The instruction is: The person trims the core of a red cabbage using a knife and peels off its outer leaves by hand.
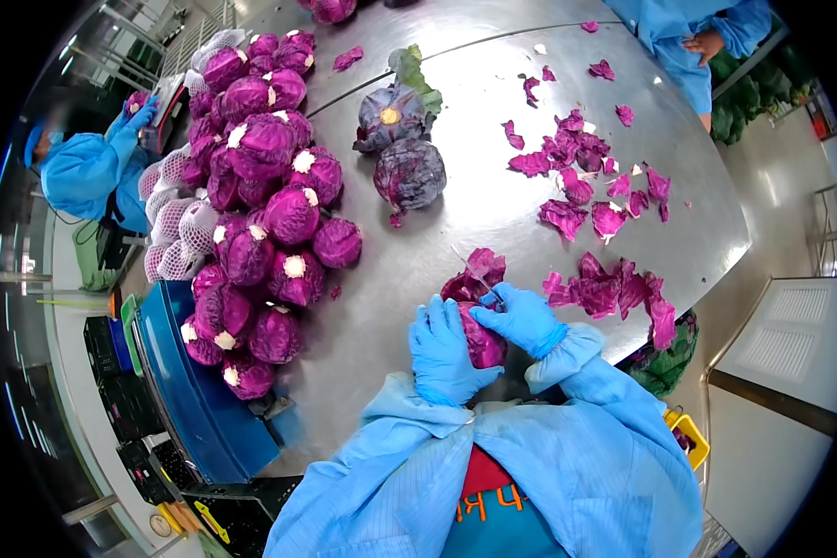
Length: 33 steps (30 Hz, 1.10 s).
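At the near side of the metal table, a red cabbage (485,344) sits between my two gloved hands. My left hand (445,352) is pressed against its left side, fingers curved along it. My right hand (523,319) is closed around a small knife, whose thin blade (474,270) points away from me over the cabbage. Loose purple outer leaves (485,267) stand out just beyond my fingers. The knife's handle is hidden in my right glove.
A big pile of trimmed red cabbages (260,177) lies to the left, beside white foam nets (181,223). Two dark untrimmed cabbages (409,174) stand ahead. Leaf scraps (581,167) cover the right side. A co-worker (88,177) is at left; another person's sleeve (665,42) is at upper right.
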Tool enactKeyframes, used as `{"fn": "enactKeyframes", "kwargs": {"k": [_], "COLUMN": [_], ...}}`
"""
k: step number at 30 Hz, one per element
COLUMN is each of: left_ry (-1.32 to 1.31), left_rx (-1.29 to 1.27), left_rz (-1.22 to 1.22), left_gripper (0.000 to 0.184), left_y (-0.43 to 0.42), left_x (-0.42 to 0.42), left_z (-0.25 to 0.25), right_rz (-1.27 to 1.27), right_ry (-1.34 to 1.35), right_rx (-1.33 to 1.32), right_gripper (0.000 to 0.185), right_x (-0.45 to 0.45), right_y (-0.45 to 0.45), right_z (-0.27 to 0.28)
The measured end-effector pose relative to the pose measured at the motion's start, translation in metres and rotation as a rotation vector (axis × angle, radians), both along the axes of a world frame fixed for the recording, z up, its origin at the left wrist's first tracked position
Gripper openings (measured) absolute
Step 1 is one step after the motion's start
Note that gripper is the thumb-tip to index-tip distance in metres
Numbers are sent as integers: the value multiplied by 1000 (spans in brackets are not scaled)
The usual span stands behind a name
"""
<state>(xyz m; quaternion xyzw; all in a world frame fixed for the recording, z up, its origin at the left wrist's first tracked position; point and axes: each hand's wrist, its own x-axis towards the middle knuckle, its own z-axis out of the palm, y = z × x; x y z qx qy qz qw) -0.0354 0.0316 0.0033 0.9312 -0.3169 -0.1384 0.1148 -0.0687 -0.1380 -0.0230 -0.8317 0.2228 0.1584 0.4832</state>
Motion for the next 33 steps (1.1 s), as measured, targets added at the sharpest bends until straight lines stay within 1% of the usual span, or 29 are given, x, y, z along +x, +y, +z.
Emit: {"fn": "enactKeyframes", "kwargs": {"k": [2,3,6,9,12,13,15,16,17,20,21,22,24,27,28,31,33], "left_ry": [7,9,-22,-22,16,42,91,114,139,157,150,141,130,95,82,176,145], "left_rx": [24,36,43,10,-60,-85,-141,-162,-180,-207,-205,-203,-208,-206,-207,-113,-109], "left_rz": [14,10,-21,-12,10,35,80,85,92,91,88,85,75,75,73,101,111], "left_gripper": [124,122,119,116,113,113,111,111,111,108,107,105,104,104,104,116,117], "left_y": [-6,-8,-12,-12,-4,1,11,14,18,21,22,22,20,20,20,15,12], "left_x": [-2,-2,-4,-2,5,8,16,20,23,27,27,27,28,26,25,24,20], "left_z": [3,3,4,2,-3,-5,-8,-8,-8,-8,-12,-14,-14,-15,-15,-5,-8], "right_rz": [25,27,61,131,45,57,-57,-111,-143,-223,-272,-256,-235,-289,-282,-253,-230], "right_ry": [-29,-64,-57,-117,-281,-267,-343,-383,-407,-253,-259,-246,-203,-118,-98,-64,-53], "right_rx": [-19,-16,-87,-319,-468,-602,-656,-683,-625,-361,-164,-48,145,328,325,302,285], "right_gripper": [54,48,38,26,20,15,17,18,23,23,25,31,35,38,39,41,43], "right_x": [-1,-2,-3,-6,-24,-36,-60,-66,-73,-63,-63,-58,-48,-37,-37,-33,-33], "right_y": [-2,-3,-8,-11,-14,-21,-33,-41,-48,-40,-33,-24,-5,8,9,6,4], "right_z": [-14,-19,-27,-38,-43,-53,-76,-79,-81,-54,-58,-57,-44,-41,-42,-50,-49]}}
